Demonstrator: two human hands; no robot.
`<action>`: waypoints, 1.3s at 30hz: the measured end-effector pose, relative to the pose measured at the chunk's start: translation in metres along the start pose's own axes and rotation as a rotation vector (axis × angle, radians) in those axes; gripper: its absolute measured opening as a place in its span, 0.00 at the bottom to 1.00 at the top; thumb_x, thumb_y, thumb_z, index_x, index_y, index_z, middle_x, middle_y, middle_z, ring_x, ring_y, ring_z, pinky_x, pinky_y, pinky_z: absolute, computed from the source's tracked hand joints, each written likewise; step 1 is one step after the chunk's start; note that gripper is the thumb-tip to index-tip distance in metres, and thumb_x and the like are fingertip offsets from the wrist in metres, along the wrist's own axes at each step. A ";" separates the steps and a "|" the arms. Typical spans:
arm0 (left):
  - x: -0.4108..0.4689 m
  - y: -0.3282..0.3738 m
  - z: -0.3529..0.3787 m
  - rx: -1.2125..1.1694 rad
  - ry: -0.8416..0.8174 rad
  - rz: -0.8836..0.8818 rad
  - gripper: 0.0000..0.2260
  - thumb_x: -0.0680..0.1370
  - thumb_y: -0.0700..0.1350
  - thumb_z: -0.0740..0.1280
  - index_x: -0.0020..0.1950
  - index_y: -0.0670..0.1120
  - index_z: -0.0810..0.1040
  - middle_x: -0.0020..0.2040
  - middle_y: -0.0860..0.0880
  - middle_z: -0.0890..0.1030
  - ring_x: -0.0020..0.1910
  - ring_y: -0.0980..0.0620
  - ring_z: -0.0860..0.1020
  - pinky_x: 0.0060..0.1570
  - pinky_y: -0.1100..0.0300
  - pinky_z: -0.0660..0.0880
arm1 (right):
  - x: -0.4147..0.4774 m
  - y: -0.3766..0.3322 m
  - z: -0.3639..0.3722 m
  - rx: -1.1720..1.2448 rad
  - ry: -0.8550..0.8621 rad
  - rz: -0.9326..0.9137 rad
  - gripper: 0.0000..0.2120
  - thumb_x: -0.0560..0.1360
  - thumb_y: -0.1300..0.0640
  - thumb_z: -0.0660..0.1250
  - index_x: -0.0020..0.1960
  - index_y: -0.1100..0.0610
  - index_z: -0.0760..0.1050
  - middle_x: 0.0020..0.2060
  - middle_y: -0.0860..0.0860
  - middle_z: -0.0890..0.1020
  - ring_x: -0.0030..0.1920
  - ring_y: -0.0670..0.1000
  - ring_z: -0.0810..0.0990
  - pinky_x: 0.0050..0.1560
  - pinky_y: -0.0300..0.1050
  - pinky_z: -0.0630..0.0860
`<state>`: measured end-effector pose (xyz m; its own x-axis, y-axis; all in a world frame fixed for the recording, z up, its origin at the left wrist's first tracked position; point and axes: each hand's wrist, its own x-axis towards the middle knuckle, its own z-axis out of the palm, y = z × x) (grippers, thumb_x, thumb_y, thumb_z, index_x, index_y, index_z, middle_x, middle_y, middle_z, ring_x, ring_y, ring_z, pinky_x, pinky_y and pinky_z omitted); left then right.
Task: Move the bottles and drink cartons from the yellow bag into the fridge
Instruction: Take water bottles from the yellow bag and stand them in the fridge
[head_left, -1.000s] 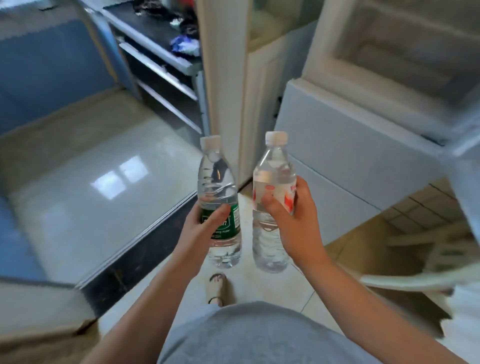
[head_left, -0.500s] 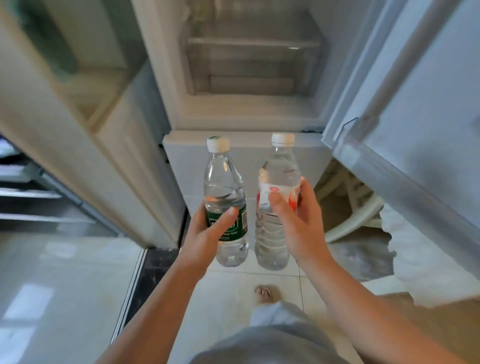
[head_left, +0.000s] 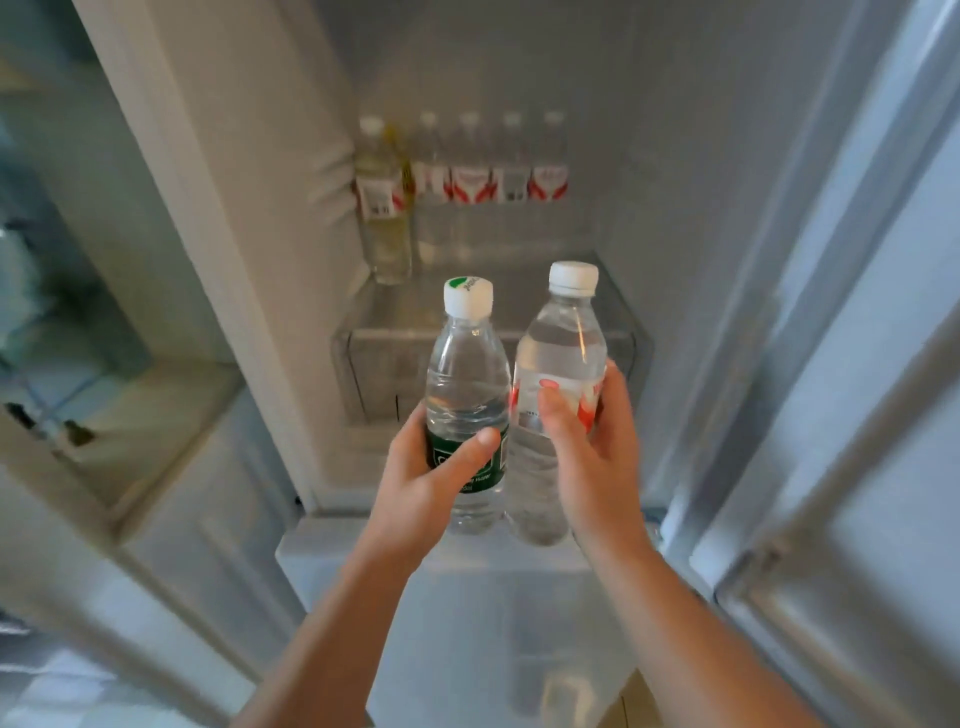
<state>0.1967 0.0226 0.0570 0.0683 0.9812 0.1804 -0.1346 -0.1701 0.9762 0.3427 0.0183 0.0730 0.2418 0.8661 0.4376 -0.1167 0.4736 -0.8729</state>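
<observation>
View has swung up into the open fridge (head_left: 701, 156) — left grip (head_left: 426, 483) clenched on green-label water bottle (head_left: 467, 374), right grip (head_left: 597, 457) on red-label water bottle (head_left: 563, 353) — shelving looks next.

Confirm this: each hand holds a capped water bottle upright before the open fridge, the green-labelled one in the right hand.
Wrong hand: the head view shows the green-labelled bottle in the left hand; the right hand grips the red-labelled bottle. The rest holds.

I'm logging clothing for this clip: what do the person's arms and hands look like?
Left arm and right arm are bare, with no sleeves in view. Left hand and right hand show no gloves, rings, watch or bracelet.
</observation>
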 end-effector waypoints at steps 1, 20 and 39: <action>0.016 0.004 0.000 -0.006 0.006 0.015 0.20 0.70 0.48 0.74 0.61 0.45 0.78 0.53 0.46 0.85 0.54 0.48 0.83 0.51 0.57 0.79 | 0.016 0.001 0.004 0.012 -0.008 -0.021 0.15 0.76 0.58 0.69 0.61 0.58 0.73 0.45 0.43 0.82 0.45 0.42 0.81 0.45 0.34 0.76; 0.222 0.045 -0.026 0.030 -0.010 0.216 0.27 0.71 0.53 0.72 0.69 0.55 0.72 0.59 0.57 0.82 0.58 0.58 0.80 0.57 0.59 0.77 | 0.193 0.035 0.082 -0.068 0.017 -0.142 0.20 0.79 0.60 0.66 0.69 0.54 0.66 0.54 0.43 0.80 0.54 0.39 0.81 0.50 0.33 0.76; 0.262 0.000 -0.038 0.135 0.016 0.165 0.25 0.78 0.45 0.69 0.71 0.60 0.64 0.64 0.61 0.77 0.62 0.64 0.75 0.59 0.63 0.74 | 0.226 0.088 0.076 -0.272 -0.144 -0.097 0.29 0.78 0.62 0.66 0.73 0.46 0.57 0.59 0.31 0.75 0.61 0.39 0.77 0.57 0.35 0.76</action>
<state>0.1768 0.2833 0.0998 0.0403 0.9402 0.3383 -0.0084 -0.3382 0.9410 0.3144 0.2680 0.1118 0.0980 0.8419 0.5307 0.1670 0.5118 -0.8427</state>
